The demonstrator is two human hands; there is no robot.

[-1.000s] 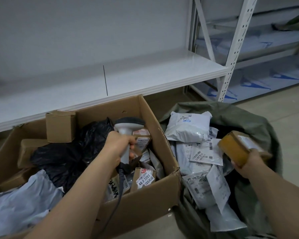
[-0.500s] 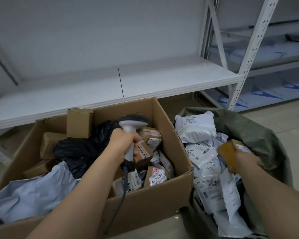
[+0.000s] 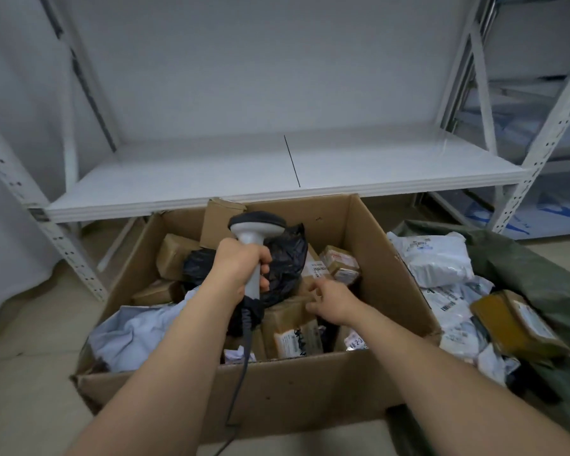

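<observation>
Fingers (image 3: 265,258) of the left hand (image 3: 237,268) wrap the handle of the scanner (image 3: 256,227), held upright over the cardboard box (image 3: 293,393). The right hand (image 3: 333,302) reaches into the box, fingers loosely spread and holding nothing, tips just at a brown parcel (image 3: 285,320) beside the black bag (image 3: 288,255); whether they touch it is unclear.

The left hand (image 3: 241,268) grips a scanner (image 3: 256,232) over the box (image 3: 392,258), while the right hand (image 3: 333,299) reaches among brown parcels (image 3: 290,324) inside.
</observation>
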